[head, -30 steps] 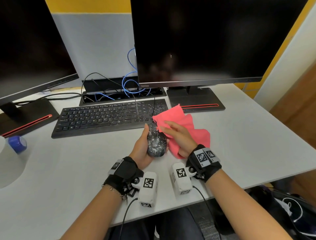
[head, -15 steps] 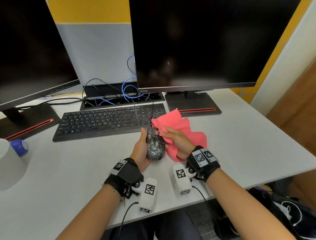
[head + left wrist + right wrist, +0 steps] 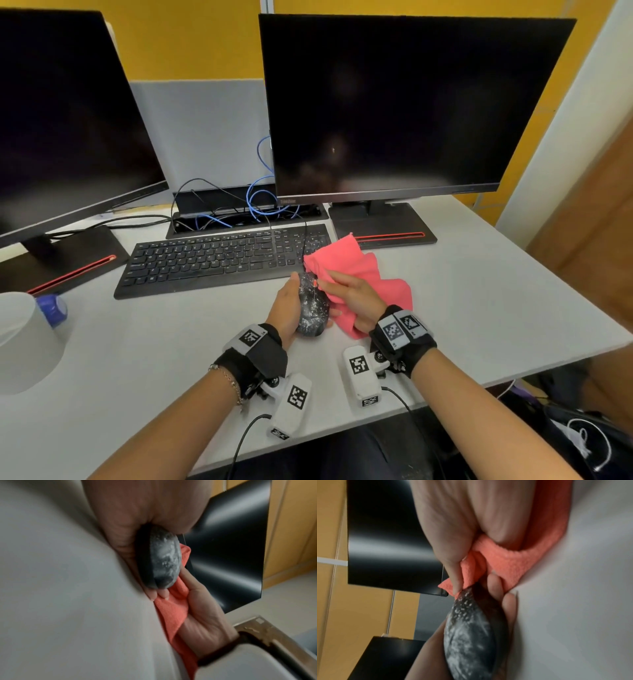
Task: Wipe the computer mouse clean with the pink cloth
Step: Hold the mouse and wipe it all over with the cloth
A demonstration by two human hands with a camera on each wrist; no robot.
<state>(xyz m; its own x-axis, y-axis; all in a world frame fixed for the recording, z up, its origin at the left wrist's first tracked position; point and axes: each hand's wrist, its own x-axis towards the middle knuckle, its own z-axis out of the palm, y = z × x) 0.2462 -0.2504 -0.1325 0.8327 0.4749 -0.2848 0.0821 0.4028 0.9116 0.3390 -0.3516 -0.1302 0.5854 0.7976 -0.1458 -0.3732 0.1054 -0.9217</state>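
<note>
A black computer mouse [image 3: 312,308] speckled with white dust sits on the white desk, in front of the keyboard's right end. My left hand [image 3: 286,308] grips it from the left, thumb on its side and fingertips curled under its right edge. The dusty mouse [image 3: 163,559] fills the left wrist view. My right hand [image 3: 352,298] pinches a fold of the pink cloth [image 3: 359,270] and holds it against the front of the mouse [image 3: 469,632]. The rest of the pink cloth [image 3: 508,562] lies bunched on the desk under that hand.
A black keyboard [image 3: 219,260] lies behind the mouse. Two dark monitors [image 3: 404,102] stand at the back on black bases, with cables between them. A white cup [image 3: 24,342] and a blue cap [image 3: 54,310] sit at the left. The desk's front edge [image 3: 513,370] runs near my wrists.
The head camera has tilted up, so more of the monitors shows. My right hand has pushed the cloth a little forward along the mouse toward its front. The left hand's grip is unchanged.
</note>
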